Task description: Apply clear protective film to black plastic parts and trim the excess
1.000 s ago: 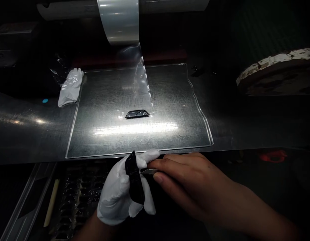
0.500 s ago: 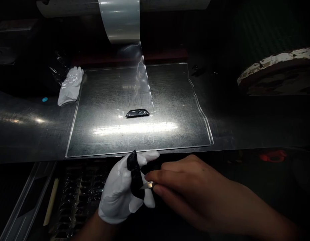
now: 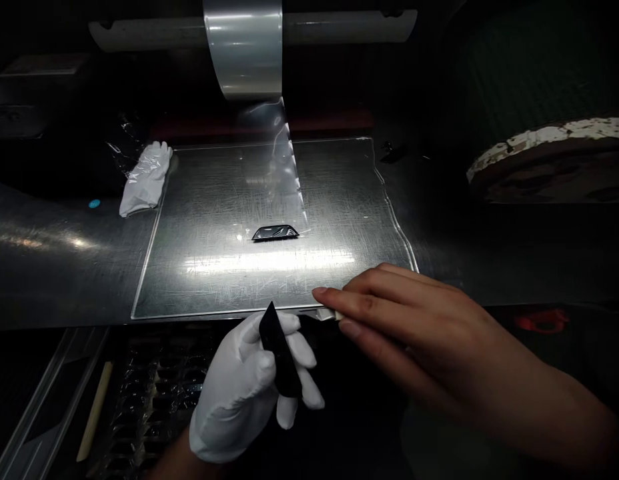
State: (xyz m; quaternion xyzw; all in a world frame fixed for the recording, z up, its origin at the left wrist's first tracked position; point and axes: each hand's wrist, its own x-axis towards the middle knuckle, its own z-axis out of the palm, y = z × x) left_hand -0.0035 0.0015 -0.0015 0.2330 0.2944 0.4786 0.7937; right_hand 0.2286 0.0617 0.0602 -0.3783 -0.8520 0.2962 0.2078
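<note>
The white-gloved left hand [image 3: 239, 393] is holding a dark trapezoidal piece [image 3: 280, 353] aslant, pinching it between thumb and fingers. The bare right hand [image 3: 414, 327] is gripping a small knife [image 3: 325, 314] tightly, pointing it leftward, and is covering the clear mat's [image 3: 339, 187] near-right corner. Another dark piece [image 3: 275, 233] is lying mid-mat; a loose white glove [image 3: 147, 179] is lying by the left edge.

The right hand [image 3: 414, 327] hid most of the knife [image 3: 324, 314], while the view's top edge cut off the film strip [image 3: 244, 53].
</note>
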